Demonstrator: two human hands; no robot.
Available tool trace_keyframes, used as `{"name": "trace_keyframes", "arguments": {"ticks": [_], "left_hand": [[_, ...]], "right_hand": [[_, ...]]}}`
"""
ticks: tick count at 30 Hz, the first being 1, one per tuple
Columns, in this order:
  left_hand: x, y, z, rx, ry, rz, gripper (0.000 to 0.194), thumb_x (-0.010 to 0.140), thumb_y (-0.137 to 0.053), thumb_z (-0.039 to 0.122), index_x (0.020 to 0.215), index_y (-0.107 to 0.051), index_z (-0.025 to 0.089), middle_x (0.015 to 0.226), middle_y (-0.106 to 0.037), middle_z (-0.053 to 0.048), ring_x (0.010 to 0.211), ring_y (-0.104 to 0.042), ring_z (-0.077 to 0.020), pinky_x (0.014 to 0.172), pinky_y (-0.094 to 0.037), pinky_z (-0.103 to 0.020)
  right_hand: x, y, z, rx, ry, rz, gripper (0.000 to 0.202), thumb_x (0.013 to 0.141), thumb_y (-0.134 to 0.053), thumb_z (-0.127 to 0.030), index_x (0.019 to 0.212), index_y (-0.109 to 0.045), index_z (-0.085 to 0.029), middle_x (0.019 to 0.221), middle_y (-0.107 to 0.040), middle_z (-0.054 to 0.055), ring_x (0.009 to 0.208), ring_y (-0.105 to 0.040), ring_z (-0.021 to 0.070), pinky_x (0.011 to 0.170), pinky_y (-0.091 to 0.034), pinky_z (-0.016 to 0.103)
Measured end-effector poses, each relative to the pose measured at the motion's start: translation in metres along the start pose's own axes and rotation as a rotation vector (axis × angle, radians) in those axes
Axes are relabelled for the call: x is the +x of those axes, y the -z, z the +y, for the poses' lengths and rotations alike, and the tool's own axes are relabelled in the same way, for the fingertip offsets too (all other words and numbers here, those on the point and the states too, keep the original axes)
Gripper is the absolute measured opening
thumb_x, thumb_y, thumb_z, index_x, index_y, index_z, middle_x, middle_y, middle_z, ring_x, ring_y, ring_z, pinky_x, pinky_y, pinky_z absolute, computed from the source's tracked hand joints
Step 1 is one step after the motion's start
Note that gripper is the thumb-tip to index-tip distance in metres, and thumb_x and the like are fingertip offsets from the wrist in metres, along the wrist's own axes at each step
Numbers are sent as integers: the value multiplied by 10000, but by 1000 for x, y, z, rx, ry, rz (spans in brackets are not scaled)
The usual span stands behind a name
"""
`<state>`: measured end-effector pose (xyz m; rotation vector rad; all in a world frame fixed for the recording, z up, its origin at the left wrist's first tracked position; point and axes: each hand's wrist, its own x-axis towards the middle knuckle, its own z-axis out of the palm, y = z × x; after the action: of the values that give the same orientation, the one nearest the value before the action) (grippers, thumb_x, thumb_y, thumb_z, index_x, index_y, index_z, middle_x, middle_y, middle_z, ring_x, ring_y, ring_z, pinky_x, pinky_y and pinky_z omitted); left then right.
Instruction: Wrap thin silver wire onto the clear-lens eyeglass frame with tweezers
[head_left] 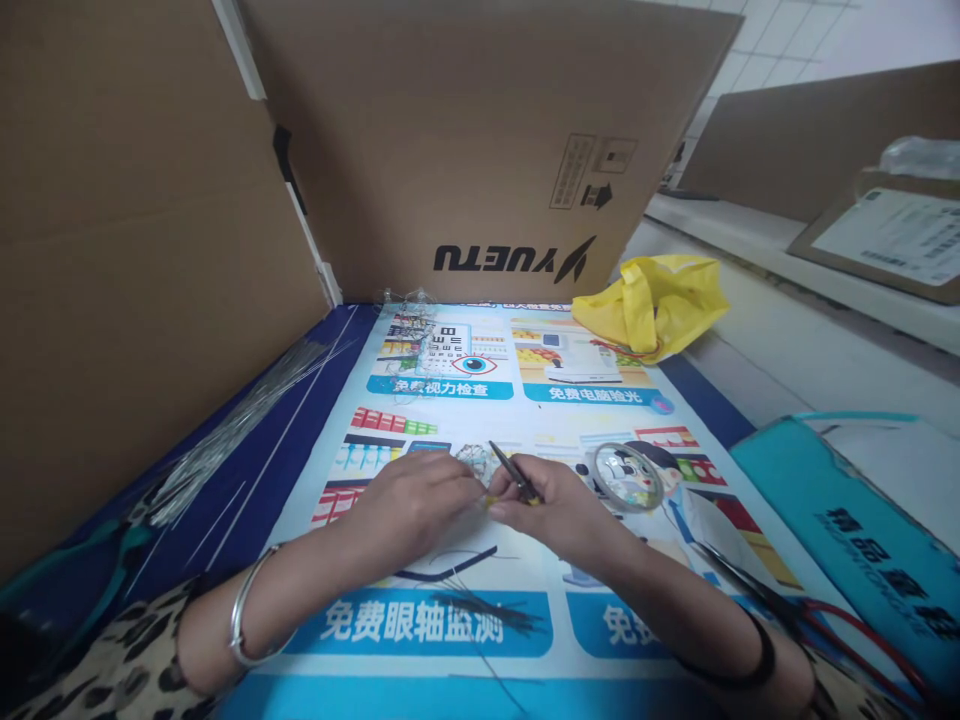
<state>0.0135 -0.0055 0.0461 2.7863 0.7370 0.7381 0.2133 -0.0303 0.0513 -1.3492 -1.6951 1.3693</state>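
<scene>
Near the middle of the printed sheet (525, 425), my left hand (420, 500) has its fingers pinched together on something too small to make out. My right hand (551, 505) touches its fingertips and is closed around dark pointed tweezers (517, 474), which point up and to the left. A tiny yellow piece shows between the two hands. Just behind them sits a small round wire-like piece (474, 460), partly hidden by my fingers. A round clear dish (628, 476) with small bits in it lies right of my right hand. Thin dark wires (487, 608) lie in front of my hands.
Cardboard panels (480, 130) stand behind and at the left. A bundle of wires (240, 430) and teal-handled pliers (112, 560) lie at left. Tangled wire pieces (412, 335) sit at the back. At right are a yellow bag (651, 305), red-handled scissors (795, 608) and a teal box (855, 530).
</scene>
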Motion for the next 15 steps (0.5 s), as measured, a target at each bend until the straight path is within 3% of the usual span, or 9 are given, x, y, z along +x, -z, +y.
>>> {"name": "trace_keyframes", "arguments": {"ticks": [6,10,15], "left_hand": [[-4,1,5,246,-155,-118,156,883,-444,157,964,-576,165,811,-604,-34,732,-512,-167,647,-389,-312],[-1,6,6,380,-219,-41,152,887,-422,132,883,-574,135,781,-594,-40,716,-502,-168,657,-383,-329],[6,11,2,473,-252,76,162,900,-411,130,905,-573,124,893,-613,-67,909,-506,-204,793,-373,-366]], "right_hand": [[2,0,5,46,1,-16,100,688,-597,-209,780,-580,-173,654,-546,-33,619,-493,98,567,-373,199],[6,4,2,-31,24,-79,43,704,-560,-196,686,-584,-165,621,-526,-40,611,-470,92,564,-350,198],[18,6,-2,12,45,-142,28,683,-572,-182,677,-588,-159,623,-525,-46,606,-459,86,575,-347,198]]}}
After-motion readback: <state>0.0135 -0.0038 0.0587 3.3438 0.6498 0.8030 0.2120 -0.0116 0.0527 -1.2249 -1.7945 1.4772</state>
